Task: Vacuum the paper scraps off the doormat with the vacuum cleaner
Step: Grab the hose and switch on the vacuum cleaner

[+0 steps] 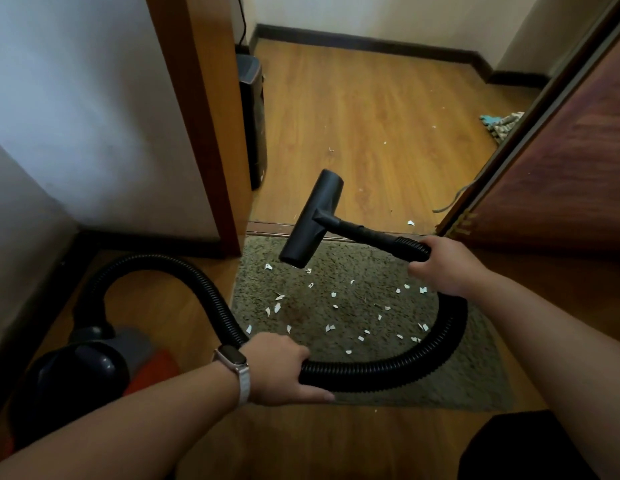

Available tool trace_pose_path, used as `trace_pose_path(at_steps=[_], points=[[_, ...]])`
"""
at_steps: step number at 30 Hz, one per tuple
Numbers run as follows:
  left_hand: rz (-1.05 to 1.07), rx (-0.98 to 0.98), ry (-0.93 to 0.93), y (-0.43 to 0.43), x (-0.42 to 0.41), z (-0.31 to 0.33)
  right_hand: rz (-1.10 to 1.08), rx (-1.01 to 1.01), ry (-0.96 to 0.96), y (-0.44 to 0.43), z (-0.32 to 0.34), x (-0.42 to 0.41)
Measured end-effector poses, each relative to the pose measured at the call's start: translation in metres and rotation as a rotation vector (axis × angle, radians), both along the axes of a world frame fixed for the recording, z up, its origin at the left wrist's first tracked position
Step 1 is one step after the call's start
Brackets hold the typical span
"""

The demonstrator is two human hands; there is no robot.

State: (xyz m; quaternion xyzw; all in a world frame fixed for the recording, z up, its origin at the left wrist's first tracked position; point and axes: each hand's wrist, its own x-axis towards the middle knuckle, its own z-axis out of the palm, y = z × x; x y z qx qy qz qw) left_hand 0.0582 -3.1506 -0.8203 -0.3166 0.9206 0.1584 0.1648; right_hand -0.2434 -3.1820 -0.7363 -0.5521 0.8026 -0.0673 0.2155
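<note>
Fingers (438,247) of right hand (447,265): curled round black ribbed hose (388,372) at its rigid-tube end, above far right corner of doormat (457,386). Fingers (296,355) of left hand (280,368): wrapped round same hose above doormat's near left edge; watch (232,362) on wrist. Nozzle head (310,220): raised, tilted, over doormat's far edge. Paper scraps (332,294): white, scattered across doormat's middle; a few on wood floor (370,116) beyond it. Vacuum cleaner body (76,375): on floor, left of doormat. Door (561,168): open, right of doormat.

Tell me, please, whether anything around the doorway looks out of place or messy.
Torn white paper scraps litter the doormat, and a few more lie beyond its far edge on the wooden floor.
</note>
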Motion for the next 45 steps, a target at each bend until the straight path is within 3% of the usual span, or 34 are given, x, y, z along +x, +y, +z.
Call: trace_pose_path(at_steps=[8,13,16,19,22,25,28,34,40,45], points=[[-0.034,0.128,0.146,0.049,-0.021,-0.003,0.114,0.015,0.009,0.001,0.006,0.01],[-0.037,0.143,0.284,0.019,-0.027,0.007,0.184,0.078,0.027,0.006,0.012,0.007],[0.177,0.217,0.39,-0.008,-0.022,0.018,0.179,0.103,0.006,0.008,0.016,0.005],[0.396,0.064,0.518,-0.043,-0.021,0.025,0.165,0.067,-0.04,0.008,0.024,0.005],[0.763,-0.011,0.649,-0.085,-0.019,0.028,0.159,0.004,-0.079,0.006,0.035,0.009],[1.083,0.114,0.709,-0.116,-0.014,0.027,0.172,-0.025,-0.097,0.006,0.043,0.014],[1.242,0.402,0.785,-0.131,-0.009,0.014,0.168,-0.044,-0.106,0.009,0.043,0.01],[1.254,0.732,0.997,-0.129,-0.026,0.014,0.116,-0.057,-0.181,0.021,0.034,0.002],[1.297,0.822,1.064,-0.122,-0.039,0.018,-0.094,0.185,-0.597,0.021,0.019,0.008],[1.312,0.829,1.054,-0.119,-0.033,0.017,0.032,0.235,-0.405,0.021,-0.008,0.024]])
